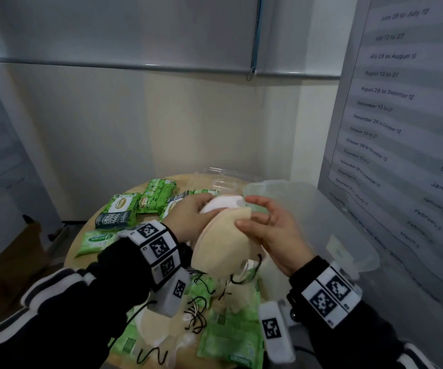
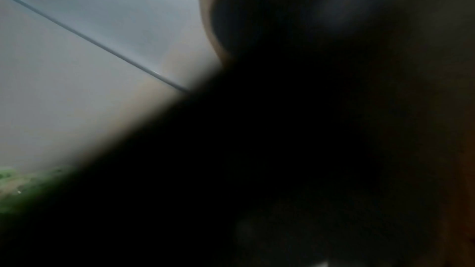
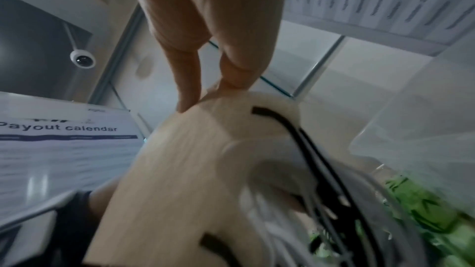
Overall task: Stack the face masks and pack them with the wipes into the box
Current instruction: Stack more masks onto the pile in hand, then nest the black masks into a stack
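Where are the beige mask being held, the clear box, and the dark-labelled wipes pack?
beige mask (image 1: 223, 243): head view, middle of its front panel.
clear box (image 1: 348, 222): head view, near side wall.
dark-labelled wipes pack (image 1: 115, 213): head view, its printed face.

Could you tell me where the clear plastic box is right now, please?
In the head view, the box stands open on the right side of the table, against the wall calendar, just beyond the right hand and the masks.
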Tool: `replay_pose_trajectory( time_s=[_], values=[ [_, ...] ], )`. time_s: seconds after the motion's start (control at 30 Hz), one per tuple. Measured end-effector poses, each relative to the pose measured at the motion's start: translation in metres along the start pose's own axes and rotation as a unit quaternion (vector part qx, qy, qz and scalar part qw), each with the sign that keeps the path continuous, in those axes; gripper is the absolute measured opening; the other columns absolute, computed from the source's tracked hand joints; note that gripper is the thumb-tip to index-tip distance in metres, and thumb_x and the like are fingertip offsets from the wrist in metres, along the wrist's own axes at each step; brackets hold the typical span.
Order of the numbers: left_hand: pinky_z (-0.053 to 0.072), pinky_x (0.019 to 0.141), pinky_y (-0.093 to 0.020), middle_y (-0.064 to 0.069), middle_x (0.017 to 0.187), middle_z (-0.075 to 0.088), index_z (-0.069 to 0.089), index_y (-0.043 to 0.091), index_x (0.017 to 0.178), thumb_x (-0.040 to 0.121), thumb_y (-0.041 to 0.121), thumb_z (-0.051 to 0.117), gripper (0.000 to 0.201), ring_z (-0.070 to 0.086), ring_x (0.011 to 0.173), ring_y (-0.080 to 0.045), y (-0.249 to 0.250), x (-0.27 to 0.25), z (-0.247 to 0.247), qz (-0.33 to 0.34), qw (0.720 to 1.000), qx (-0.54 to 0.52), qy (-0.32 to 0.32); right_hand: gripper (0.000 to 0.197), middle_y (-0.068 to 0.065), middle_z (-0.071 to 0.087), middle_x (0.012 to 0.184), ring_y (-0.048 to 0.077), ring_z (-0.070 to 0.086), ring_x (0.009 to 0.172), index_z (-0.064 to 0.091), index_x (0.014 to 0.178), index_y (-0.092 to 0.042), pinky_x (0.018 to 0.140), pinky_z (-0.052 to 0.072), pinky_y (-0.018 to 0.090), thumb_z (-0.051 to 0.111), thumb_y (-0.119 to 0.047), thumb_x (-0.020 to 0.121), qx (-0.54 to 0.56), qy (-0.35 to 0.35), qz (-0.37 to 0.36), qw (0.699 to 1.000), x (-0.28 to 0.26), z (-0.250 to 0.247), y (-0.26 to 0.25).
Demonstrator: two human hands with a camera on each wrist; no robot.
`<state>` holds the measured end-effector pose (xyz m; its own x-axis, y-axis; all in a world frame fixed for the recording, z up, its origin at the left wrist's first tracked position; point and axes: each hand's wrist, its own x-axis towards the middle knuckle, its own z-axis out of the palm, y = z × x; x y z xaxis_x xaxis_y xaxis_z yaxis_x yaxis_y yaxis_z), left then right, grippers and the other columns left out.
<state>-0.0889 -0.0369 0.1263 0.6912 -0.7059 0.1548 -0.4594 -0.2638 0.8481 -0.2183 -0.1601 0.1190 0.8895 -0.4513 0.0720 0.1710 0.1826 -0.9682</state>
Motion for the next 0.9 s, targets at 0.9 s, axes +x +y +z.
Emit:
replay_pose_trajectory(
  time_s=[0.9],
  values=[
    [0.048,0.048,-0.019,-0.001,0.06,0.059,0.057,0.003,0.087,0.09,0.004,0.055,0.003,0.057,0.051,-0.009,0.014,-0.014,-0.009,-0.102,0.965,-0.239,-0.042,0.018,0.013,0.071,0.092,0.022,0.068,0.077,0.063,0.1,-0.008,0.059,0.056,0.029,0.057,-0.022,0.091,0.048,0.121,0.07,0.989,0.006,-0.035,0.017]
  ],
)
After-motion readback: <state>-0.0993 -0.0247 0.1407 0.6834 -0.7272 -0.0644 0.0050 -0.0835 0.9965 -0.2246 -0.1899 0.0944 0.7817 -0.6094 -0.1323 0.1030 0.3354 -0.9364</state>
